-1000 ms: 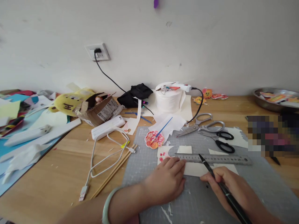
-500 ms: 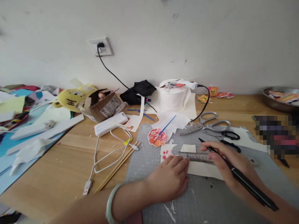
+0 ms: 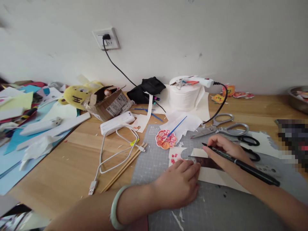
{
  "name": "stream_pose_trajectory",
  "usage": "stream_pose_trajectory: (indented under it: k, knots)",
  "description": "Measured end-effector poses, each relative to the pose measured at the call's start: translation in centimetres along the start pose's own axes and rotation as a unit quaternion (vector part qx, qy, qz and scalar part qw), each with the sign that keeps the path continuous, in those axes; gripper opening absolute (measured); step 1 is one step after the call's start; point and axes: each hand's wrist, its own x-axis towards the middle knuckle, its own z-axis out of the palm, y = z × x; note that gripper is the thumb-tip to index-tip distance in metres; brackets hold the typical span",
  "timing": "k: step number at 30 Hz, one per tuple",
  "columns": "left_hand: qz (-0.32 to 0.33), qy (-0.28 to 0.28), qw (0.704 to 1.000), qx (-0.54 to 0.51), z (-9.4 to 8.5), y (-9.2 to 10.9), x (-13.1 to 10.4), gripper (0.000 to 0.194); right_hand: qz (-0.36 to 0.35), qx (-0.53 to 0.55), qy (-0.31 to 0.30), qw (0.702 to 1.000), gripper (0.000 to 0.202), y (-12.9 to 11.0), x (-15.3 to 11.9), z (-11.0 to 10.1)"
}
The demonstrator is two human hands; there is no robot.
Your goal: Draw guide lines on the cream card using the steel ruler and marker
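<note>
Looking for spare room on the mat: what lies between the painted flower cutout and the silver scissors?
In the head view, between the flower cutout and silver scissors, lie torn white tissue and a blue paintbrush.

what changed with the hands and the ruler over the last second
The right hand, holding the black pen throughout, moved from the near side of the metal ruler up and across it; its wrist now lies over the ruler and the pen points left, tip raised off the paper. The left hand stayed pressed on the white paper by the ruler's left end. The scissors did not move.
</note>
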Motion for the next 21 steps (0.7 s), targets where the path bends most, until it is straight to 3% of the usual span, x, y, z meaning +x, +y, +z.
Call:
stream_pose_trajectory:
  k: [4,8,13,21]
  knots:
    - [-0.001,-0.005,1.0,-0.001,0.0,-0.1,0.0,0.039,-0.09,-0.087,-0.008,0.992,0.023,0.3,-0.1,-0.4]
    - [-0.004,0.006,1.0,0.001,0.0,0.0,0.0,0.04,-0.185,-0.151,-0.006,0.971,0.022,2.3,-0.8,-0.3]
    - [-0.008,-0.005,1.0,0.008,0.0,0.1,0.0,0.039,-0.179,-0.156,-0.001,0.972,0.018,4.9,-2.2,0.7]
    - [-0.028,-0.016,0.999,-0.024,-0.2,-0.3,0.1,0.042,-0.128,-0.138,-0.003,0.982,0.014,6.1,-3.8,0.0]
